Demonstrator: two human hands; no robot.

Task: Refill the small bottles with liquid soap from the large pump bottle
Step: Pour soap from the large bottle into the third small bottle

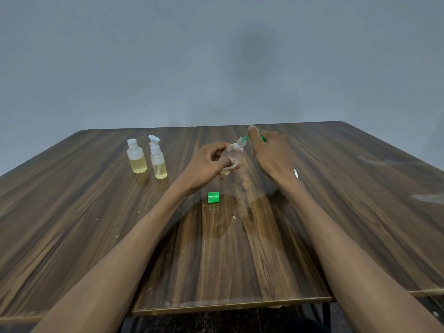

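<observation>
- Wood-grain table [96, 212], glossy, with a wet-looking patch just below the grip, so anything set down there may slide
- Clear plastic bottle [231, 153], small and tilted, held above the table in the left hand [206, 164], whose fingers curl round its lower body; a little yellowish liquid sits at its bottom, so it should be light, thin-walled and likely to dent if squeezed
- Right hand [271, 152] pinches a green nozzle [245, 138] at the bottle's mouth, just above the left grip; the part it belongs to is hidden behind the fingers
- Best hold, I judge, is the bottle's waist, firm but gentle, as soap could make it slick
- Flip-cap bottle [137, 156] and spray bottle [157, 157] stand well left of the grip, part full
- Green cap [213, 197] lies loose on its side, near and below the left hand
</observation>
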